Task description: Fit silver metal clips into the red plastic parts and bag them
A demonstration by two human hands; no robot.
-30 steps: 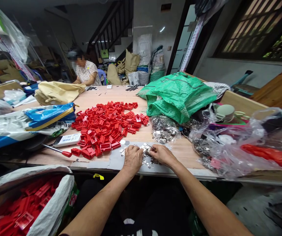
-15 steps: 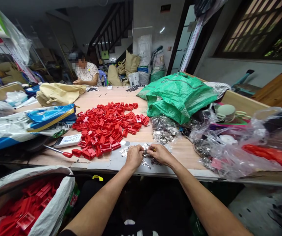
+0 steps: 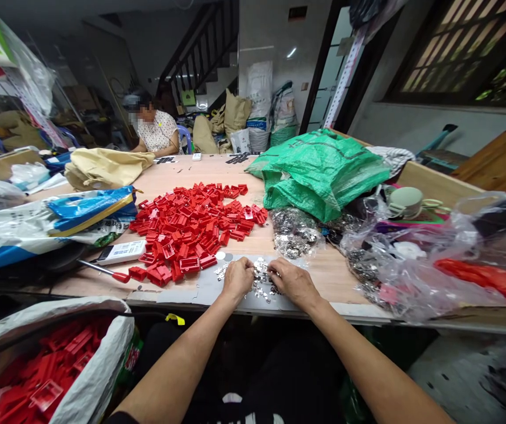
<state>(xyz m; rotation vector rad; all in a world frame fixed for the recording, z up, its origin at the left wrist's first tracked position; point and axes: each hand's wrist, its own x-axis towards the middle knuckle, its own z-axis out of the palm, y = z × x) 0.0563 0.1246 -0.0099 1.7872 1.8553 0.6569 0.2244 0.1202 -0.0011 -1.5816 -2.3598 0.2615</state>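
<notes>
Small silvery metal pieces [image 3: 260,287] lie scattered on a grey sheet [image 3: 209,288] at the table's near edge. My left hand [image 3: 237,278] rests at the left of these pieces, its fingers pinched together; whatever is between the fingertips is too small to make out. On the right of the pieces, my right hand [image 3: 294,282] is bent over them with curled fingers, and its fingertips touch the pile. I cannot tell whether it holds a piece. Beyond my left hand lies a large heap of red plastic cases [image 3: 191,229].
A clear bag of metal parts [image 3: 296,232] lies beyond my right hand, below a green woven sack [image 3: 323,171]. A red-handled tool [image 3: 120,277] lies left. An open sack [image 3: 116,341] holds more red cases. A person [image 3: 158,129] sits across the table.
My hands have moved apart slightly, and the right one has turned down onto the metal pieces. A small yellowish item at my right fingertips no longer shows. The seated person's hands have lowered.
</notes>
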